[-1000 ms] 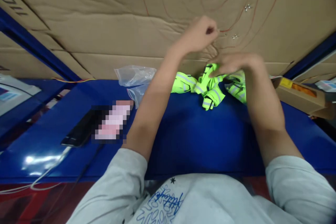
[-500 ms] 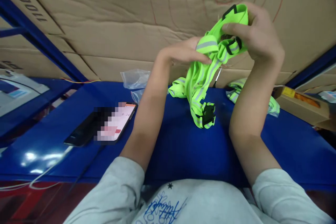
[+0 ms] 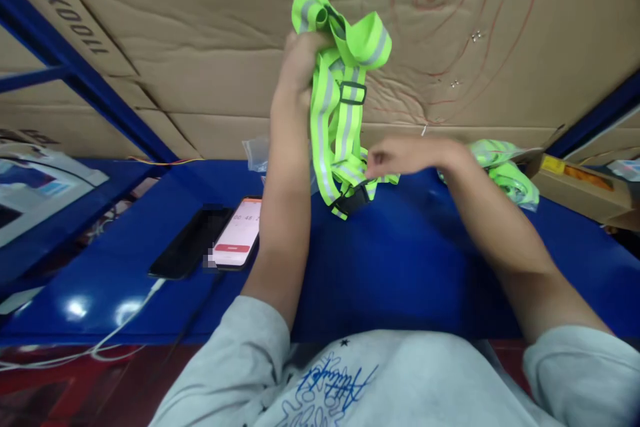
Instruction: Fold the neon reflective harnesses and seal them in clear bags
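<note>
My left hand is raised and closed around the top of a neon-green reflective strap harness with grey stripes and black buckles. The harness hangs down from that hand to just above the blue table. My right hand is lower, beside the harness's bottom end, with fingers curled in a pinch near the lower straps; whether it grips them I cannot make out. A black buckle dangles at the bottom.
More green reflective straps lie at the back right. A lit phone and a dark phone rest on the left with a white cable. Clear plastic bags sit behind. Cardboard sheets wall the back; a cardboard box stands right.
The harness passed from my right hand up into my left hand, which rose and moved left. My right hand dropped to the harness's lower end.
</note>
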The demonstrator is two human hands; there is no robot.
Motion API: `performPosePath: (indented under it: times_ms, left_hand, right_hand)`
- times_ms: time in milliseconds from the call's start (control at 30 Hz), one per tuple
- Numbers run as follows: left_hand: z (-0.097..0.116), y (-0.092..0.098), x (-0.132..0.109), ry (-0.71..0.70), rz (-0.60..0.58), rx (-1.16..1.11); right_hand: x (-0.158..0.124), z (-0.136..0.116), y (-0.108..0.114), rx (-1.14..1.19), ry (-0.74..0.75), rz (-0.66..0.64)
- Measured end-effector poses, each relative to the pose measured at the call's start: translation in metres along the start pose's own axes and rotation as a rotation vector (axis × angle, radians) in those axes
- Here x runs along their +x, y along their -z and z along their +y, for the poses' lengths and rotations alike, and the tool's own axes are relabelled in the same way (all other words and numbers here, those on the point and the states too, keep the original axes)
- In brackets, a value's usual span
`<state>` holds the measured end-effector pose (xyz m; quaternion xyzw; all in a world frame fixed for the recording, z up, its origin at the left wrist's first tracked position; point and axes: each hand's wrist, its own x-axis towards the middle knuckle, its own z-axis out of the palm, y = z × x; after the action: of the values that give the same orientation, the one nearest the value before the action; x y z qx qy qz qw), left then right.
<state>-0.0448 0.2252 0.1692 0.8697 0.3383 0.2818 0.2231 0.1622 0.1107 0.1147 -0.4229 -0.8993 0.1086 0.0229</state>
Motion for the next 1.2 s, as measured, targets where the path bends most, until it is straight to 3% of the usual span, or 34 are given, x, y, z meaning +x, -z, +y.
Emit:
performPosePath:
  times_ms: [100, 133, 233, 300, 400, 500, 567, 633, 733, 833, 900, 1000, 1200]
  left_hand:
    - [-0.008, -0.003, 0.002, -0.047, 0.351, -0.321]
    - [-0.009, -0.004, 0.002, -0.07, 0.42, -0.405]
    - [-0.003, -0.01, 0.0, -0.147, 0.411, -0.429]
    - [0.007, -0.013, -0.004, -0.189, 0.344, -0.369]
    - [0.025, -0.019, -0.009, -0.229, 0.166, -0.189]
    - [0.039, -0.027, -0.012, -0.207, -0.076, 0.034]
    - [0.049, -0.032, -0.016, -0.139, -0.156, 0.15]
    - [0.062, -0.036, -0.021, -0.118, -0.151, 0.237]
    - [0.09, -0.04, -0.033, -0.275, -0.176, 0.257]
    - [0.116, -0.047, -0.045, -0.438, -0.363, 0.217]
    - [0.127, -0.054, -0.048, -0.487, -0.417, 0.265]
    - [0.132, -0.065, -0.047, -0.508, -0.348, 0.262]
    - [0.13, -0.078, -0.043, -0.431, -0.306, 0.122]
  right_hand:
    - [-0.008, -0.011, -0.063, -0.055, 0.011, 0.134]
    - [-0.012, -0.012, -0.081, -0.068, 0.06, 0.18]
    - [-0.015, -0.01, -0.116, -0.171, 0.293, 0.327]
    - [-0.007, -0.005, -0.125, -0.207, 0.283, 0.358]
    - [0.005, -0.001, -0.128, -0.179, 0.184, 0.305]
    - [-0.003, -0.005, -0.124, -0.118, 0.169, 0.293]
    - [-0.024, -0.012, -0.118, -0.054, 0.139, 0.382]
    - [-0.05, -0.017, -0.11, 0.067, 0.026, 0.502]
    - [-0.088, -0.015, -0.101, 0.363, -0.284, 0.633]
    - [-0.11, -0.005, -0.098, 0.563, -0.465, 0.787]
    - [-0.118, 0.004, -0.096, 0.452, -0.508, 0.913]
    - [-0.126, 0.011, -0.089, 0.067, -0.569, 1.001]
    - [-0.139, 0.012, -0.081, -0.33, -0.564, 0.909]
